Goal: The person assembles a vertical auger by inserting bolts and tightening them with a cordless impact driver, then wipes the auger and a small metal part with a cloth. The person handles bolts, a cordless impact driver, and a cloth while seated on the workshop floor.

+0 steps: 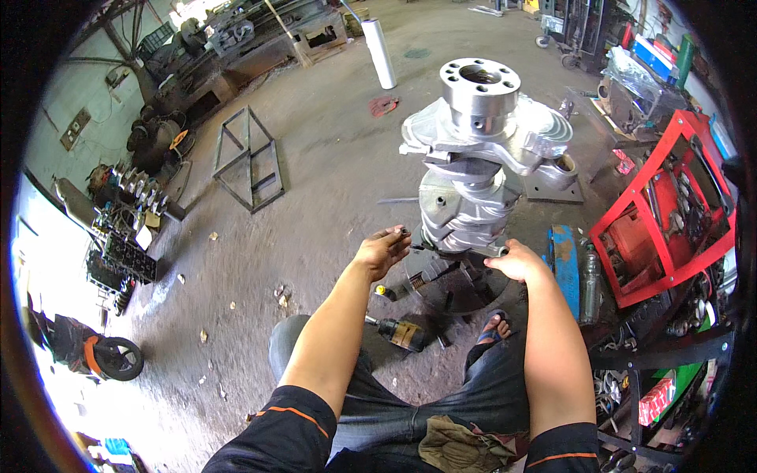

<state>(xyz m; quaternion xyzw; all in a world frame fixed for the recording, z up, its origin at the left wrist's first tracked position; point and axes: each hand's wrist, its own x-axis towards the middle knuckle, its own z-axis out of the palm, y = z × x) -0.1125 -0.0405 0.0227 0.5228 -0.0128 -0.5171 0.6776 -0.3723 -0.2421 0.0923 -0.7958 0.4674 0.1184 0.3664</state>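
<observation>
A large, shiny metal crankshaft (465, 197) stands upright in front of me, with a round, bolt-holed flange at its top. To the left of its lower end, my left hand (381, 254) is closed, pinching a small dark cylindrical piece (404, 232) at the fingertips. My right hand (514, 262) is at the lower right of the crankshaft, its fingers curled in. A small greyish end shows by those fingers, but I cannot make out what it is. Below, on the floor between my legs, lies a yellow-and-black power tool (400, 334).
A red metal rack (643, 197) with tools stands close on the right, beside a blue metal piece (564, 264) and a clear bottle (590, 280). A rectangular metal frame (249, 162) lies to the left. Engine parts (130, 256) stand farther left; a white roll (379, 55) is behind.
</observation>
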